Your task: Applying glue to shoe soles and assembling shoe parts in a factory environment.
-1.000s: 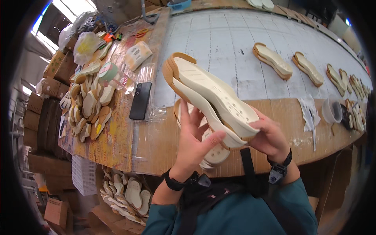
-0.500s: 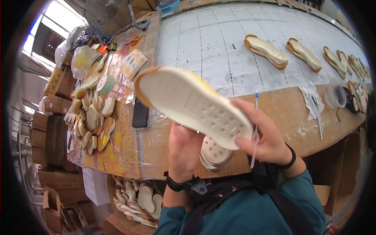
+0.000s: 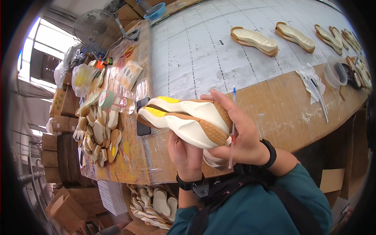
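A pair of shoe soles (image 3: 188, 119), white with tan ends and yellow patches, is held side-on above the cardboard-covered table edge. My right hand (image 3: 244, 135) is wrapped round their tan, dimpled end, thumb below and fingers above. A slim clear pen (image 3: 232, 137) with a blue tip and red band is also tucked in that hand. From underneath, my left hand (image 3: 186, 152) supports the middle of the soles; most of its fingers are hidden behind them. Partly covered by my hands, another white sole (image 3: 213, 160) lies at the table edge.
Left on the table are a heap of soles (image 3: 100, 131), a jar (image 3: 115, 102), a black phone (image 3: 143, 127) and scissors (image 3: 129, 51). Paired soles (image 3: 254, 41) stand along the far right, above a clear plastic cup (image 3: 335, 72). A box of soles (image 3: 160, 203) sits below.
The soles have turned from showing a broad perforated white face to showing their sides, so both are now visible. The view has shifted slightly.
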Tool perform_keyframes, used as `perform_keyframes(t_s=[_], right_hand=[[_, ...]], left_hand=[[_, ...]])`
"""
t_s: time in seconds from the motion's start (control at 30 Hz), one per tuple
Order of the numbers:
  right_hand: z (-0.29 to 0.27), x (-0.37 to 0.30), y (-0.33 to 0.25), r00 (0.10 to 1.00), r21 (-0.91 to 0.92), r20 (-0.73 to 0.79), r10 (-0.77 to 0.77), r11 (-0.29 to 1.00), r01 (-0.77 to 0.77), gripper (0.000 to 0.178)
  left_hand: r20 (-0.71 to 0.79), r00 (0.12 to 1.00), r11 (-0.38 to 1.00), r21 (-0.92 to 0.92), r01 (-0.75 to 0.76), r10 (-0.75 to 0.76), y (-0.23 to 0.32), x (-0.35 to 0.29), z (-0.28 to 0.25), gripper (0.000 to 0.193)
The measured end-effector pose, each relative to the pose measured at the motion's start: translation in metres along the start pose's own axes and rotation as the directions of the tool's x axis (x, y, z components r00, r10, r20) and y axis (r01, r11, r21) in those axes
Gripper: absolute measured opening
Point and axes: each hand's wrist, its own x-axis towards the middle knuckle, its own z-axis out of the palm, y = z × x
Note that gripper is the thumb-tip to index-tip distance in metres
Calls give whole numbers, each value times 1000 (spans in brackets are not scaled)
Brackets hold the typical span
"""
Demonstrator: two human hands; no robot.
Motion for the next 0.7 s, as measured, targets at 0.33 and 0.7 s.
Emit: perform_keyframes(t_s=[0.33,0.7], right_hand=[[-15,-7,-1,993,404,119,-3,914,-45,70],[-35,-24,-16,981,6,194,-29,1000,29,59]], left_hand=[[-58,970,858,-480,180,-236,-15,-11,-23,58],[180,982,798,-599,58,64,-1,-3,12,58]])
